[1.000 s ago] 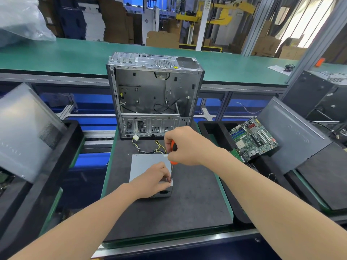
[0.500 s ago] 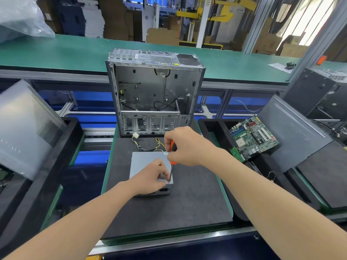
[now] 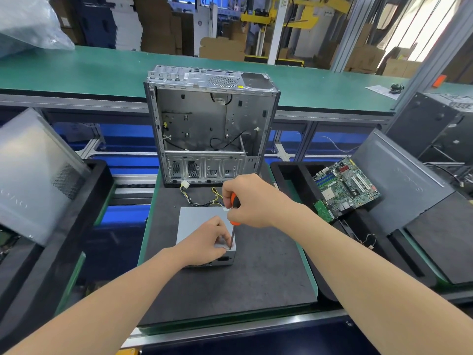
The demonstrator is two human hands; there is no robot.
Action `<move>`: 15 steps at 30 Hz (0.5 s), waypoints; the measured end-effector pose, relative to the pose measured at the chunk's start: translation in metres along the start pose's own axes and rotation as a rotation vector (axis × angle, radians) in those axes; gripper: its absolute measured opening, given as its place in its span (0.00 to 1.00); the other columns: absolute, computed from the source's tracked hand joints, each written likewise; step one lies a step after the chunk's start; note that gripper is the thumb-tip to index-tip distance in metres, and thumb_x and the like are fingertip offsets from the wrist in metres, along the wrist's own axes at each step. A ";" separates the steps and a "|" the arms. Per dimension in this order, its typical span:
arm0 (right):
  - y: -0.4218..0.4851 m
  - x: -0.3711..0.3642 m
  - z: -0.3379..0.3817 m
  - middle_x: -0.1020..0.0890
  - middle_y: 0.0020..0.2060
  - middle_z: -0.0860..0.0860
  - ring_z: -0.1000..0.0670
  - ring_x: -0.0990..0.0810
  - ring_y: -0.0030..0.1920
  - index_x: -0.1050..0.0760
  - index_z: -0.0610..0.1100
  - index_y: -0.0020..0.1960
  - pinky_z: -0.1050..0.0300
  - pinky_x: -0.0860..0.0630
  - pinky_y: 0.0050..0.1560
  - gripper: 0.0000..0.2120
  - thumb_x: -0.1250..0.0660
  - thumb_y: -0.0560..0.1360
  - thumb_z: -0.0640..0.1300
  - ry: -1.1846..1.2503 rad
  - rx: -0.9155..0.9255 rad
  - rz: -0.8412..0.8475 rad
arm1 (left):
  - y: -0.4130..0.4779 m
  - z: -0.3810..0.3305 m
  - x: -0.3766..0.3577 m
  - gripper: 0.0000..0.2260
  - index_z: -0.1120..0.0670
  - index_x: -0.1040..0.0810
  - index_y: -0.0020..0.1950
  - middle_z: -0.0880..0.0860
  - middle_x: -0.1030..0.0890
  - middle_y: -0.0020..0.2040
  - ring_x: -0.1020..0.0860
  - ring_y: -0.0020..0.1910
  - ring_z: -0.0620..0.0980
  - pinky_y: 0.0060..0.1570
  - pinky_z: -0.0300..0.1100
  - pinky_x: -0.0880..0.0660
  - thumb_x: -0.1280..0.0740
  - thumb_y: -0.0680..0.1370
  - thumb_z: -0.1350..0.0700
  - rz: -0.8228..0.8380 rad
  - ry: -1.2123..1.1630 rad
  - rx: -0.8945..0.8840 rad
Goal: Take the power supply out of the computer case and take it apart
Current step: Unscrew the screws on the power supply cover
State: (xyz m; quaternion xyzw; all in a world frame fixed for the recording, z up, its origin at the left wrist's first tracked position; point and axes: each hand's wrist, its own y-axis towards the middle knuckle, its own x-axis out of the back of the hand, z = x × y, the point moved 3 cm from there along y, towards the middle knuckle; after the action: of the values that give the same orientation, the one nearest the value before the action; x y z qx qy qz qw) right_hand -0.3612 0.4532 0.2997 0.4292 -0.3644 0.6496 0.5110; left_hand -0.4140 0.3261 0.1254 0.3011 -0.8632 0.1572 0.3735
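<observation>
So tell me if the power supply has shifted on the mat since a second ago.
No. The power supply lies just as far in front of the computer case.

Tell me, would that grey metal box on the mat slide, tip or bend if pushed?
The power supply looks like rigid sheet metal, so probably no bending. It lies flat and low on the dark mat, so tipping seems unlikely. It may slide, perhaps why the left hand rests on it.

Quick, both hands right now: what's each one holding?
Left hand: rests on the power supply, fingertips at the screwdriver tip; cannot tell if it pinches anything.
Right hand: closed around the screwdriver handle.
</observation>
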 end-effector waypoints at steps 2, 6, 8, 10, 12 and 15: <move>0.000 0.000 -0.001 0.25 0.38 0.57 0.59 0.28 0.40 0.23 0.44 0.45 0.56 0.27 0.37 0.06 0.30 0.69 0.37 -0.002 0.004 -0.002 | 0.000 0.000 0.000 0.06 0.50 0.17 0.50 0.43 0.30 0.50 0.26 0.47 0.39 0.48 0.25 0.32 0.28 0.76 0.60 0.003 0.004 0.003; 0.000 0.000 -0.002 0.26 0.37 0.58 0.54 0.26 0.42 0.23 0.45 0.46 0.56 0.28 0.37 0.07 0.30 0.70 0.38 -0.013 0.000 -0.015 | 0.000 0.001 0.000 0.06 0.51 0.16 0.50 0.45 0.29 0.51 0.26 0.47 0.40 0.49 0.27 0.31 0.28 0.76 0.60 0.011 0.004 0.005; -0.001 0.000 -0.001 0.26 0.38 0.57 0.52 0.26 0.44 0.24 0.45 0.46 0.56 0.28 0.38 0.07 0.31 0.70 0.37 -0.019 0.013 -0.006 | 0.000 0.001 -0.001 0.06 0.50 0.17 0.50 0.46 0.29 0.52 0.26 0.48 0.40 0.49 0.27 0.31 0.28 0.76 0.61 0.010 0.000 0.007; -0.002 0.000 0.002 0.25 0.40 0.54 0.55 0.27 0.42 0.24 0.46 0.46 0.58 0.31 0.38 0.06 0.30 0.71 0.38 -0.046 0.071 0.036 | 0.000 0.000 0.000 0.07 0.50 0.17 0.50 0.48 0.28 0.54 0.26 0.48 0.41 0.49 0.28 0.32 0.29 0.76 0.61 0.012 0.003 -0.006; -0.002 -0.001 0.007 0.23 0.43 0.51 0.53 0.27 0.43 0.23 0.46 0.47 0.57 0.29 0.39 0.06 0.31 0.71 0.38 -0.088 0.133 0.086 | -0.001 -0.004 0.001 0.07 0.51 0.18 0.51 0.50 0.26 0.54 0.26 0.48 0.43 0.50 0.33 0.30 0.29 0.75 0.61 0.009 -0.003 -0.045; -0.003 -0.001 0.011 0.22 0.45 0.52 0.50 0.26 0.48 0.24 0.46 0.52 0.51 0.23 0.44 0.08 0.33 0.72 0.39 -0.124 0.159 0.107 | -0.005 -0.011 0.006 0.10 0.46 0.17 0.53 0.46 0.17 0.50 0.21 0.47 0.46 0.49 0.38 0.24 0.29 0.76 0.60 -0.043 -0.161 -0.071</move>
State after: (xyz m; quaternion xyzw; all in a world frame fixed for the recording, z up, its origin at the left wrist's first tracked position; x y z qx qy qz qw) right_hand -0.3559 0.4433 0.3031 0.4877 -0.3647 0.6751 0.4165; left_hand -0.4077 0.3252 0.1370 0.3178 -0.8888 0.0939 0.3166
